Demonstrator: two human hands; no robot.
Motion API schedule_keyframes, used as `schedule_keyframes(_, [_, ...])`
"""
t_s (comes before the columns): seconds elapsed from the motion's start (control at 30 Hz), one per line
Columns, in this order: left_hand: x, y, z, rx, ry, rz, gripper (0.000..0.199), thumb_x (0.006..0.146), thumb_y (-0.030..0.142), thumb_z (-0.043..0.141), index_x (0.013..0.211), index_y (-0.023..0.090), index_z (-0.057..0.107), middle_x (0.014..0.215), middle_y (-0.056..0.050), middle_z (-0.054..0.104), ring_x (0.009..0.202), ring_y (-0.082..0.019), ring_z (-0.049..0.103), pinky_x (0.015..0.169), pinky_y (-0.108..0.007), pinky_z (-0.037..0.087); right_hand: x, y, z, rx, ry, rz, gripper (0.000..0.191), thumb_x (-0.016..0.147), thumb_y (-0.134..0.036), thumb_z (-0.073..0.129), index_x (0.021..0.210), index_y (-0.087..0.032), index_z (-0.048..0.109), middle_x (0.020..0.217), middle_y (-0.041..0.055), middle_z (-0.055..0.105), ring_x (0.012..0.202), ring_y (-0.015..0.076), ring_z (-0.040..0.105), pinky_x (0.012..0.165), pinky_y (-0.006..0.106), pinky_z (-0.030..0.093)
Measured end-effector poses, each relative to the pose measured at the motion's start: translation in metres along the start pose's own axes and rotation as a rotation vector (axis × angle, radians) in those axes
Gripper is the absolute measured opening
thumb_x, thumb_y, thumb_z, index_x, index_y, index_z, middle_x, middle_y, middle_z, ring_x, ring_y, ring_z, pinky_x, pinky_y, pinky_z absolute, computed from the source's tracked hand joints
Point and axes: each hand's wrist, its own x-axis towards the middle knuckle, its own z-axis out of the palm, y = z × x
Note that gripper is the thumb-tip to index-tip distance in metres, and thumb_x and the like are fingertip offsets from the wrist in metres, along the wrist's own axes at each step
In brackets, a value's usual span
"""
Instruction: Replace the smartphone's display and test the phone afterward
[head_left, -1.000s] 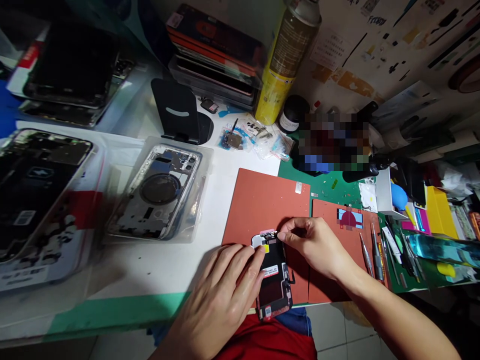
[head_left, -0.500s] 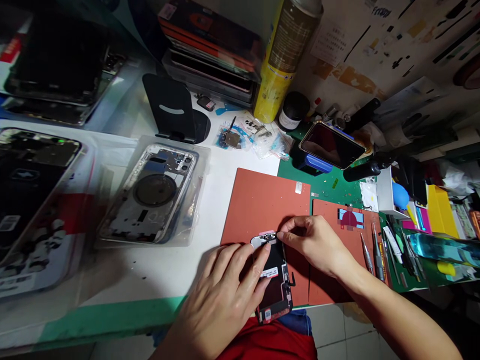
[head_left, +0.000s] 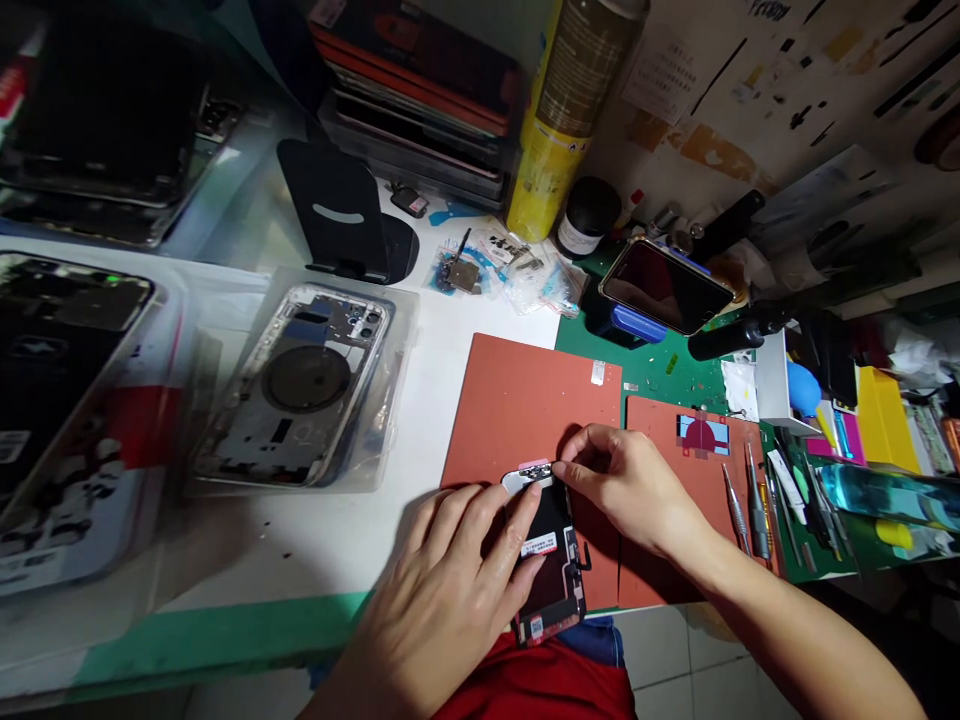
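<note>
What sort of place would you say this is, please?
Most likely a phone repair workbench, judging by the gutted phone shell, the slim hand tools and the screen panel with its inner side up.

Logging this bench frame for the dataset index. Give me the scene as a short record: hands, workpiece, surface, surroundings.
Left hand: fingers extended over the panel's left side
Right hand: thumb and forefinger at the panel's upper-right corner; whether they pinch it is unclear
Workpiece: phone screen panel, inner side up, white label on it
Surface: red mat; panel's lower end juts past its front edge
Left: opened phone housing
Right: slim tools
Back: yellow spray can
</note>
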Motion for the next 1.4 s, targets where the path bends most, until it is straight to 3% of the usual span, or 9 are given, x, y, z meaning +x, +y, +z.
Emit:
schedule_keyframes(0.17, [0.0, -0.001, -0.001, -0.005, 0.0, 0.015, 0.04, 0.107, 0.029, 0.056, 0.142, 0.013, 0.065, 0.121, -0.016, 0.067, 0.109, -0.033, 0.058, 0.096, -0.049, 0.043, -0.016, 0.006, -0.003, 0.061, 0.033, -0.044, 0.03, 0.098, -0.046, 0.06, 0.088, -0.022, 0.073, 0.086, 0.0043, 0.076, 0.077, 0.0191, 0.067, 0.074, 0.033, 0.052])
schedule_keyframes(0.27, [-0.004, -0.001, -0.001, -0.047, 0.033, 0.012, 0.04, 0.103, 0.021, 0.063, 0.142, 0.01, 0.065, 0.121, -0.017, 0.068, 0.11, -0.033, 0.061, 0.097, -0.049, 0.045, -0.039, 0.015, 0.001, 0.151, 0.124, -0.01, 0.034, 0.099, -0.054, 0.063, 0.103, -0.023, 0.075, 0.105, 0.0069, 0.079, 0.092, 0.022, 0.073, 0.082, 0.034, 0.057])
schedule_keyframes(0.5, [-0.019, 0.001, -0.004, -0.159, 0.145, 0.035, 0.042, 0.094, 0.013, 0.077, 0.133, 0.003, 0.067, 0.126, -0.019, 0.074, 0.12, -0.035, 0.066, 0.105, -0.051, 0.05, -0.084, 0.036, 0.036, 0.495, 0.166, 0.078, 0.047, 0.098, -0.056, 0.069, 0.134, -0.026, 0.066, 0.123, 0.0098, 0.075, 0.112, 0.0242, 0.073, 0.089, 0.034, 0.063])
schedule_keyframes(0.8, [-0.027, 0.006, -0.002, -0.122, 0.129, 0.015, 0.046, 0.094, 0.015, 0.078, 0.137, 0.005, 0.065, 0.131, -0.017, 0.074, 0.127, -0.034, 0.064, 0.11, -0.05, 0.049, -0.088, 0.03, 0.058, 0.607, 0.242, 0.022, 0.043, 0.097, -0.047, 0.074, 0.134, -0.027, 0.066, 0.122, 0.0096, 0.074, 0.113, 0.0233, 0.073, 0.094, 0.033, 0.063])
schedule_keyframes(1.07, [-0.03, 0.01, -0.003, -0.151, 0.103, -0.024, 0.05, 0.096, 0.016, 0.077, 0.143, 0.009, 0.062, 0.137, -0.015, 0.072, 0.134, -0.031, 0.063, 0.116, -0.046, 0.05, -0.069, 0.031, 0.065, 0.672, 0.265, 0.021, 0.05, 0.09, -0.048, 0.079, 0.129, -0.021, 0.065, 0.1, 0.0052, 0.071, 0.086, 0.0178, 0.069, 0.08, 0.03, 0.06])
schedule_keyframes(1.17, [-0.034, 0.015, -0.005, -0.26, 0.147, -0.169, 0.055, 0.098, 0.016, 0.073, 0.15, 0.015, 0.056, 0.144, -0.013, 0.068, 0.137, -0.027, 0.063, 0.117, -0.041, 0.052, -0.067, 0.026, 0.062, 0.697, 0.228, 0.04, 0.049, 0.088, -0.053, 0.08, 0.122, -0.019, 0.069, 0.089, 0.003, 0.07, 0.082, 0.0183, 0.068, 0.076, 0.03, 0.058])
schedule_keyframes(1.27, [-0.034, 0.022, -0.011, -0.628, 0.172, -0.527, 0.055, 0.105, 0.025, 0.064, 0.157, 0.025, 0.047, 0.149, -0.012, 0.065, 0.13, -0.024, 0.069, 0.104, -0.034, 0.062, -0.076, 0.022, 0.06, 0.795, 0.137, 0.045, 0.049, 0.085, -0.053, 0.083, 0.118, -0.02, 0.07, 0.088, 0.003, 0.071, 0.078, 0.0177, 0.067, 0.073, 0.03, 0.058])
schedule_keyframes(1.33, [-0.031, 0.026, -0.018, -0.989, 0.071, -0.724, 0.052, 0.106, 0.034, 0.062, 0.156, 0.027, 0.048, 0.148, -0.011, 0.066, 0.126, -0.024, 0.072, 0.098, -0.032, 0.065, -0.086, 0.021, 0.06, 0.875, 0.076, 0.039, 0.048, 0.085, -0.051, 0.085, 0.119, -0.021, 0.07, 0.088, 0.0026, 0.072, 0.075, 0.0166, 0.067, 0.071, 0.03, 0.058])
schedule_keyframes(1.4, [-0.026, 0.031, -0.024, -1.284, -0.062, -0.825, 0.048, 0.102, 0.04, 0.067, 0.147, 0.025, 0.057, 0.144, -0.012, 0.069, 0.127, -0.027, 0.071, 0.102, -0.035, 0.063, -0.096, 0.022, 0.065, 0.912, 0.061, 0.028, 0.045, 0.086, -0.049, 0.084, 0.118, -0.022, 0.069, 0.087, 0.0021, 0.071, 0.075, 0.016, 0.067, 0.069, 0.028, 0.057])
